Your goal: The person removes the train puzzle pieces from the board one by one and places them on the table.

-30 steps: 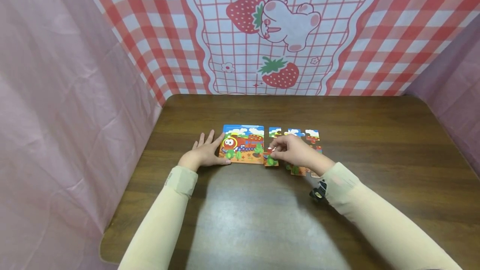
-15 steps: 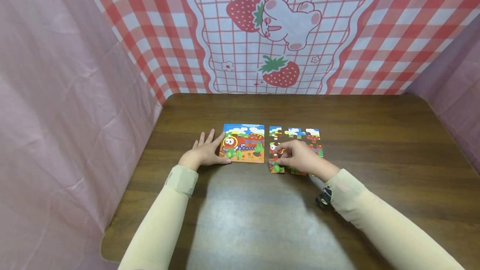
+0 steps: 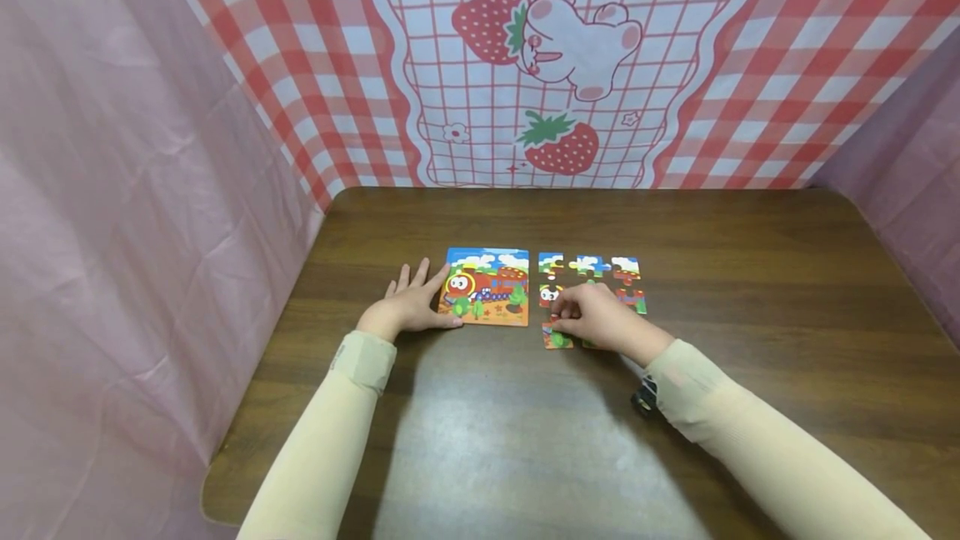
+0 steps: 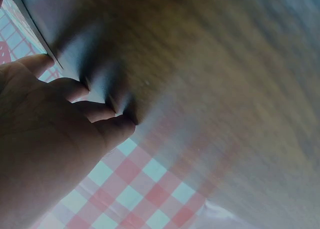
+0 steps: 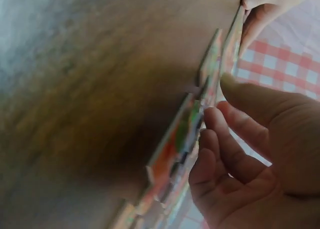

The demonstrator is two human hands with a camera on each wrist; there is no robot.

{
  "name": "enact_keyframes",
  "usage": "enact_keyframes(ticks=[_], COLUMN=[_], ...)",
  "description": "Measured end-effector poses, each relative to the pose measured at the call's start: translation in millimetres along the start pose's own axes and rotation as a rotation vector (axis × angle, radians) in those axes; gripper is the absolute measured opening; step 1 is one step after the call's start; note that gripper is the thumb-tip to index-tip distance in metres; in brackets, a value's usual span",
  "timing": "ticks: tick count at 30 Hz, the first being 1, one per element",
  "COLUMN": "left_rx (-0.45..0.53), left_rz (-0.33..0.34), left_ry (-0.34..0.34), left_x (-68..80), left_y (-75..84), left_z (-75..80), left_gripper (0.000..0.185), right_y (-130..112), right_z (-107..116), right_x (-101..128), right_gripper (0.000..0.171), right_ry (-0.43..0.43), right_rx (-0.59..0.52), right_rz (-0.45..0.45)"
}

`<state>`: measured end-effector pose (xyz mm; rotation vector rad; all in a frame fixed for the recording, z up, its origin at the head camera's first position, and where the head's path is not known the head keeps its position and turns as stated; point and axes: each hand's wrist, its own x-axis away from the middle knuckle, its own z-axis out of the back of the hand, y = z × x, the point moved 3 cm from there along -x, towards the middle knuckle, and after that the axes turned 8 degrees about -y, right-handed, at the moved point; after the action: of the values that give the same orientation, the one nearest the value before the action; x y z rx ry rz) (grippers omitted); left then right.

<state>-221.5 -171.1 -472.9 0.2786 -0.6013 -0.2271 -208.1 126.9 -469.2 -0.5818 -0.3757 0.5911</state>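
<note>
**Hands at the puzzle**

Head view: the left hand (image 3: 411,307) lies flat, fingers straight, against the picture card (image 3: 487,287). The right hand (image 3: 592,315) pinches a puzzle piece (image 3: 557,337) on the table (image 3: 480,440).

Left wrist view: straight fingers (image 4: 75,89) press the tabletop.

Right wrist view: curled fingers (image 5: 220,139) touch the piece (image 5: 172,154).

Dark wooden table (image 3: 480,440), glare on the near part. Red-checked cloth (image 3: 750,65) with strawberries behind it; pink sheets (image 3: 112,232) hang at both sides.
</note>
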Motion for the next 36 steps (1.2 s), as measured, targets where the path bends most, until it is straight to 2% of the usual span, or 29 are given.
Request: enact_keyframes(ticks=[8,14,20,33,36], left_rx=[-0.002,-0.001,-0.011,-0.005,0.011], left_rz=[0.003,-0.001,-0.009,-0.018,-0.031], left_ry=[0.009,0.004,0.01,0.01,0.026], left_x=[0.4,-0.9,-0.6,1.2,3.2], left_y=[0.1,1.3,2.1,2.5,1.7], left_z=[0.7,0.6,0.0,0.3,1.3], left_gripper=[0.099,0.099,0.099,0.1,0.091], right_y=[-11.4,-16.2,-12.7,-14.1,-15.6], right_z=[1.1,0.9,-0.6,-0.5,3.6], right_x=[2.3,2.0,3.4,6.3,10.1], right_gripper=[0.039,0.038,0.038,0.037,0.038], right_ry=[-0.061,-0.055,-0.058,-0.024,0.014], right_rx=[0.086,0.097,0.062,0.065,0.056], right_rz=[0.004,-0.026,-0.035,0.015,0.031])
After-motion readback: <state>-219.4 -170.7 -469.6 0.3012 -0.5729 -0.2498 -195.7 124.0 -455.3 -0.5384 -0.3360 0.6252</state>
